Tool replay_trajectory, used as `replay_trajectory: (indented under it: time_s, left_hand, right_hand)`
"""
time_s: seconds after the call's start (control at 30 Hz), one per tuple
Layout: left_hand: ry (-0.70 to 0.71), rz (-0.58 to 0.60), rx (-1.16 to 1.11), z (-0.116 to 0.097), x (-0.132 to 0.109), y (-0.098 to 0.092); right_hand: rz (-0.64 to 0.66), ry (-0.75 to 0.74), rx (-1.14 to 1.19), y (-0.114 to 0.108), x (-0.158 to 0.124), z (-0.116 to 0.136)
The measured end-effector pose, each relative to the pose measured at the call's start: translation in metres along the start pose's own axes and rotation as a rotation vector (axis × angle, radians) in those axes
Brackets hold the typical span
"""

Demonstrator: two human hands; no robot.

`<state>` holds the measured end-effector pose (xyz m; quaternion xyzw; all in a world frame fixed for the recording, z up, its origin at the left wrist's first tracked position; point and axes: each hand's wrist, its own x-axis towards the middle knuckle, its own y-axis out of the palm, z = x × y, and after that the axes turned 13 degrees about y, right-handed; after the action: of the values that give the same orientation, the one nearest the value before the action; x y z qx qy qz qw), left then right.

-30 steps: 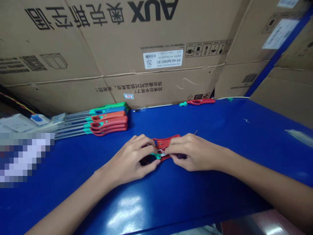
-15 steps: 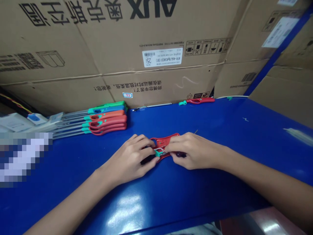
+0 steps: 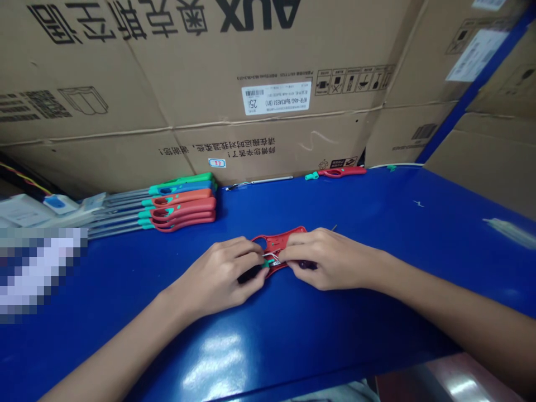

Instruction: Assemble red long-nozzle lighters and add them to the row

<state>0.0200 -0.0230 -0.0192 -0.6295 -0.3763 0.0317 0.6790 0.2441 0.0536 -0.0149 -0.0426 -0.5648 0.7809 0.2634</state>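
Note:
A red plastic lighter-handle shell (image 3: 280, 245) lies on the blue table (image 3: 377, 223), with small metal and green parts showing in its middle. My left hand (image 3: 228, 273) is curled over its left end, fingers pinched at the green piece. My right hand (image 3: 324, 257) is closed over the right end, fingertips pressed on the shell near the metal bit. Something dark shows under both hands; I cannot make it out.
A row of several long lighters with red, green and blue handles (image 3: 180, 204) lies at the left rear. One more red lighter (image 3: 337, 172) rests by the cardboard boxes (image 3: 259, 84) behind the table. White packets (image 3: 25, 209) sit at far left.
Both hands stay on the red shell; the left fingers have shifted slightly at the green piece. The view has drifted a little.

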Motion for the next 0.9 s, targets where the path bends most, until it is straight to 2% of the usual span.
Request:
replay_trajectory:
  time_s: [0.5,0.9]
  left_hand:
    - [-0.077,0.053,-0.053,-0.0054,0.0011,-0.0031]
    - [-0.06,0.05,-0.062,-0.0047,0.0032,-0.0024]
  right_hand:
    - [0.013,-0.003,0.027,0.0017,0.0001,0.0015]
    - [-0.003,-0.011,0.018,0.0033,0.0014,0.0011]
